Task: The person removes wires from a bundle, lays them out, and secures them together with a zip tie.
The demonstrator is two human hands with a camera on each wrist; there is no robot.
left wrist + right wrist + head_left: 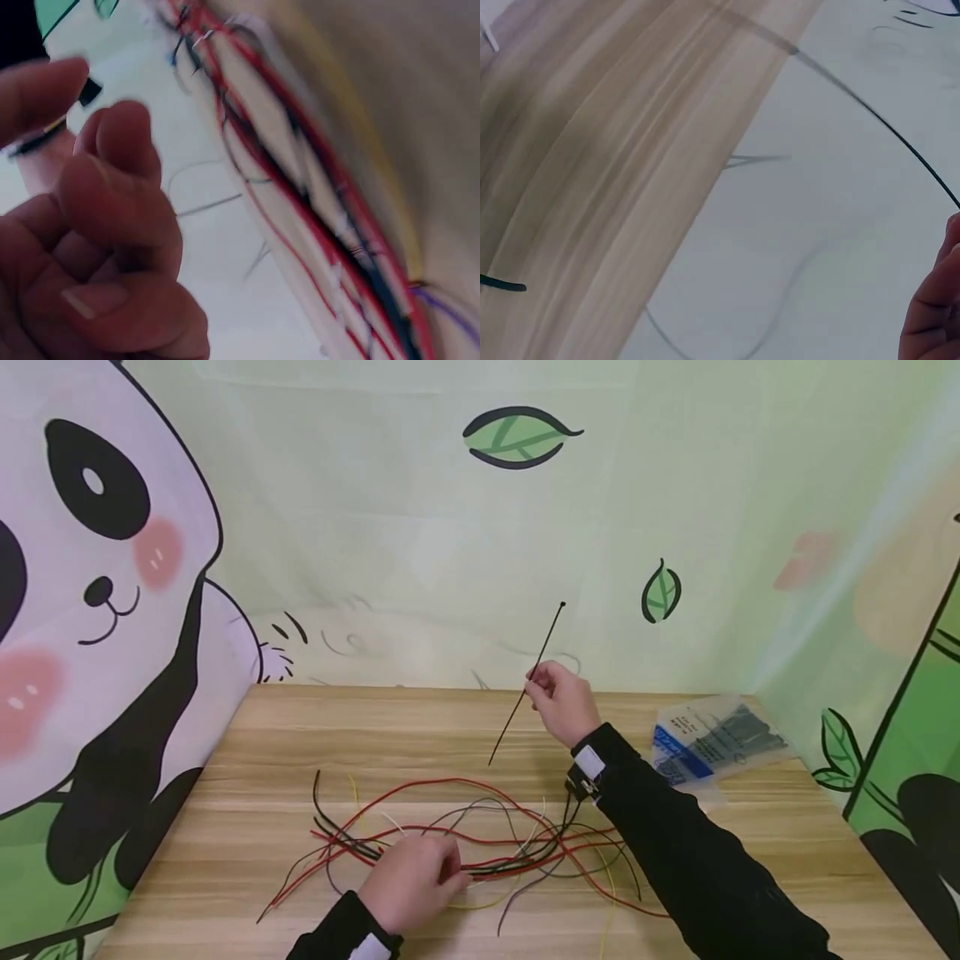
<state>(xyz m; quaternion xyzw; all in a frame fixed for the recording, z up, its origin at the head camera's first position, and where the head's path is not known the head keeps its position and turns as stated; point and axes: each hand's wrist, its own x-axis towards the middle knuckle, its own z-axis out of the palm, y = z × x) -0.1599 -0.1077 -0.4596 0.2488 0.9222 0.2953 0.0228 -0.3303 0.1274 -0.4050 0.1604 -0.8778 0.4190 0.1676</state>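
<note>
Thumb and fingertips of my right hand (pixel 564 702) pinch a thin black cable tie (pixel 507 727) near its middle, raised over the far part of the table. Its small head points up and its tail slants down to the left. In the right wrist view the cable tie (pixel 900 135) runs up and left from the fingers. My left hand (pixel 416 881) is over a loose bunch of electrical wires (pixel 517 865), red, black, yellow, grey and white. In the left wrist view its fingers (pixel 112 202) are loosely curled beside the wires, with nothing between them.
A clear plastic bag (pixel 720 743) with a blue label and dark strips inside lies at the back right of the wooden table (pixel 375 718). Wire ends spread out to both sides. A printed panda backdrop (pixel 420 552) stands behind the table.
</note>
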